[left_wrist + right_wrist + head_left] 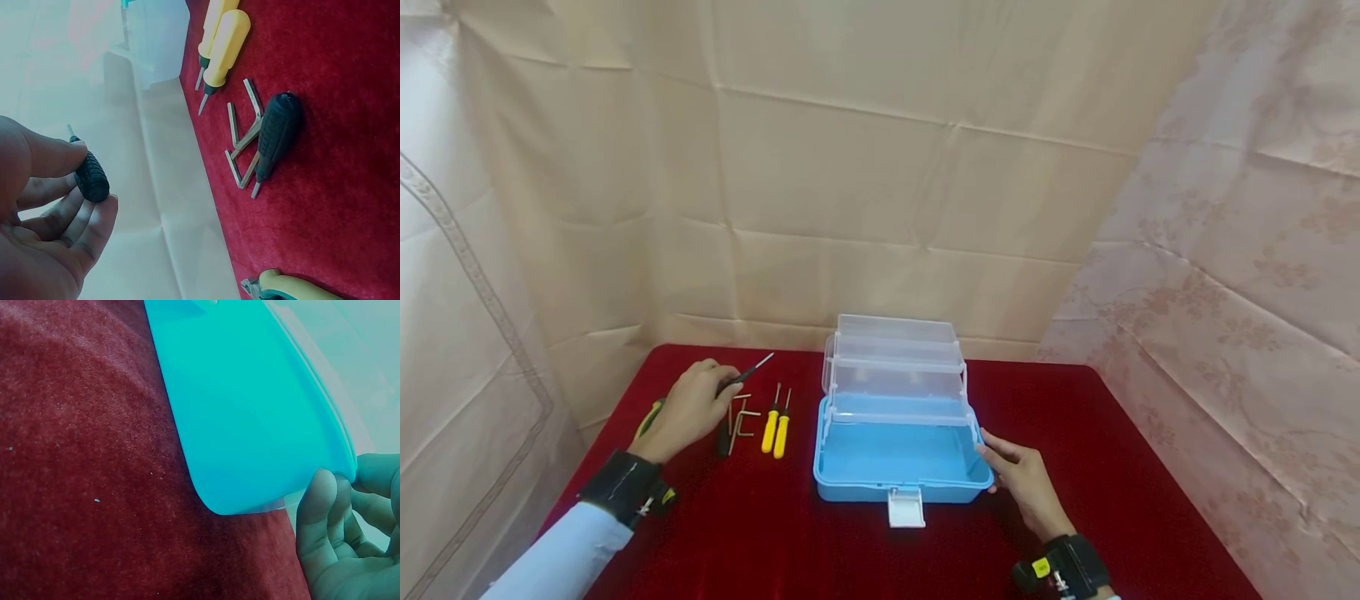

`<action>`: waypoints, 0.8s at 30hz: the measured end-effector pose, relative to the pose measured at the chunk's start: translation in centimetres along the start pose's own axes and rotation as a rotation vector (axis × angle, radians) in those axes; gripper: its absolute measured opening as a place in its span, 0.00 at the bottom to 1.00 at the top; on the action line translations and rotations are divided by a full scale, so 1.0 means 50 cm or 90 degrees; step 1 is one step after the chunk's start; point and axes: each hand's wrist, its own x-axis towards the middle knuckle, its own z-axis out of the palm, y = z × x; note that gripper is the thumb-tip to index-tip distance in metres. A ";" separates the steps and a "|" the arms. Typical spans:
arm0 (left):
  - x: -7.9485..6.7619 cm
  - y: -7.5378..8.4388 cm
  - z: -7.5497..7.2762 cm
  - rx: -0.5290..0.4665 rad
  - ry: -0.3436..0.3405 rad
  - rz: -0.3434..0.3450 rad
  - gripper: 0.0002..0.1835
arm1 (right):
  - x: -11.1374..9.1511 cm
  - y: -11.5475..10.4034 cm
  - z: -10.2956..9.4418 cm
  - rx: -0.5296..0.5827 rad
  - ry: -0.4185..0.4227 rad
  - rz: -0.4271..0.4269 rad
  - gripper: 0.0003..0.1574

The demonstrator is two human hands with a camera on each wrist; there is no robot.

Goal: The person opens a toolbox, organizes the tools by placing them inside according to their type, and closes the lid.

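Observation:
My left hand is raised over the left part of the table and pinches a screwdriver by its black ridged handle, thumb on one side and fingers on the other. Its thin blade points away, up and to the right in the head view. On the right, my right hand holds the right side of an opened blue toolbox, with thumb and fingers at its rim in the right wrist view. Clear tiered trays stand raised at the box's back, and a white latch hangs down in front.
Left of the box lie two yellow-handled screwdrivers. Beside them are several hex keys, another black screwdriver and green-and-yellow pliers. A red cloth covers the table; a beige curtain hangs behind it.

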 end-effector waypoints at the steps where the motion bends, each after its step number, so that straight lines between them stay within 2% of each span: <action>1: 0.000 0.000 0.001 0.000 0.001 0.000 0.08 | 0.000 0.000 0.000 -0.002 0.000 -0.001 0.38; 11: -0.002 -0.002 0.003 0.000 0.006 0.007 0.09 | -0.001 -0.008 0.002 -0.034 0.008 0.010 0.36; 24: 0.001 0.001 0.001 0.003 -0.005 0.007 0.09 | -0.003 -0.010 0.003 -0.026 -0.005 0.009 0.38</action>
